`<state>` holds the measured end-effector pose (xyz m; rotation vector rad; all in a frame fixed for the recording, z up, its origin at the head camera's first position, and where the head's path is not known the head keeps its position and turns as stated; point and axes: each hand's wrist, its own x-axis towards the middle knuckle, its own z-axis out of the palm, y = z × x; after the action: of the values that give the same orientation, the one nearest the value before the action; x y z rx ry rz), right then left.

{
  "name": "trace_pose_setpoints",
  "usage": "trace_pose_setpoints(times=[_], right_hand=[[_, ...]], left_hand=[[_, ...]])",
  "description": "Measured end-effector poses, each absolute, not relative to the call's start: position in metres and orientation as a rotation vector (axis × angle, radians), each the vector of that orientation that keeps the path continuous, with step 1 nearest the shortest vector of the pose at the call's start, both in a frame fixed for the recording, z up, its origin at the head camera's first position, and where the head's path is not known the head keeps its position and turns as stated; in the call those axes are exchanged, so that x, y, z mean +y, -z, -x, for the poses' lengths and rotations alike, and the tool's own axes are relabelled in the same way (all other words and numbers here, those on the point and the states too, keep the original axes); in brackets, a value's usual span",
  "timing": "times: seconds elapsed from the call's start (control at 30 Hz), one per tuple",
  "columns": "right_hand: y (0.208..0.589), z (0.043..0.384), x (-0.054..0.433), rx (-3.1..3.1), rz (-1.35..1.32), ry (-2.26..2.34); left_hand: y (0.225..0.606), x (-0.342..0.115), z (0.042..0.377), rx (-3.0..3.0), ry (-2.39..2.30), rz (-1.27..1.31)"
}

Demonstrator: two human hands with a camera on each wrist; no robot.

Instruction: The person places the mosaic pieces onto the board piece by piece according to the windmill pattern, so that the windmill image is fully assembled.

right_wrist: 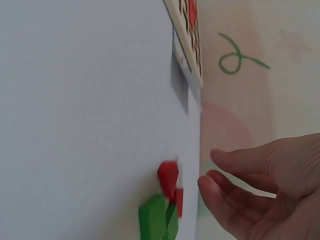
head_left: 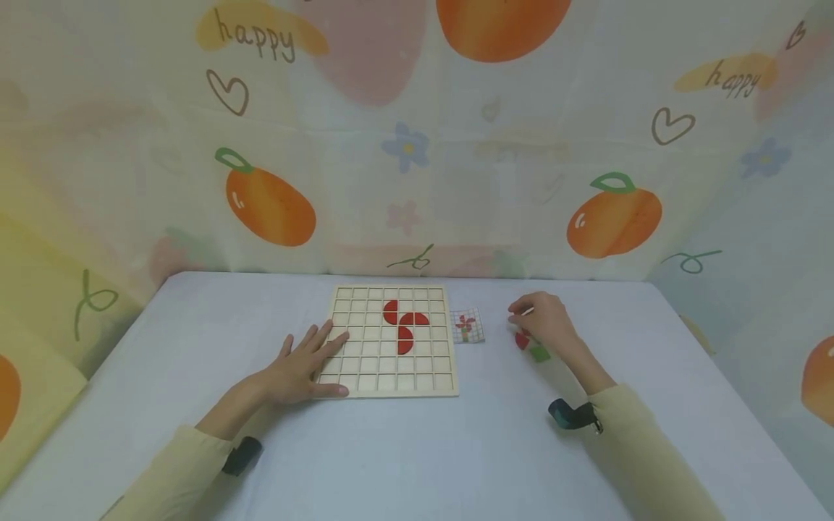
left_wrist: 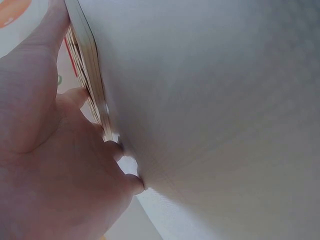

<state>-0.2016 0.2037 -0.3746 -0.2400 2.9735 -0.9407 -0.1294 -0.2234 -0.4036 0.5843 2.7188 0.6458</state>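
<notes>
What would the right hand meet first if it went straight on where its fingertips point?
Probably the small patterned card, beside the grid board. The right hand looks raised above the table, so it might pass over; depth is unclear.

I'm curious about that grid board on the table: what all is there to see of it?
The grid board is pale and looks wooden, with a slim border and thin raised lines dividing it into small squares. It lies flat on the white tabletop. Red shapes sit in some squares, making three half-rounds around its upper middle; many other squares are bare. The person's left hand rests over its left edge, thumb at the near corner. A small printed card lies close by its right edge.
</notes>
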Motion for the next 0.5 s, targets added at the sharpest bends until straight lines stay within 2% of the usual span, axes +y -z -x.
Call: trace_pose_setpoints(times=[0.5], right_hand=[[0.374, 0.201, 0.235, 2.915, 0.29, 0.833]], left_hand=[[0.4, -0.222, 0.128, 2.721, -0.644, -0.583]])
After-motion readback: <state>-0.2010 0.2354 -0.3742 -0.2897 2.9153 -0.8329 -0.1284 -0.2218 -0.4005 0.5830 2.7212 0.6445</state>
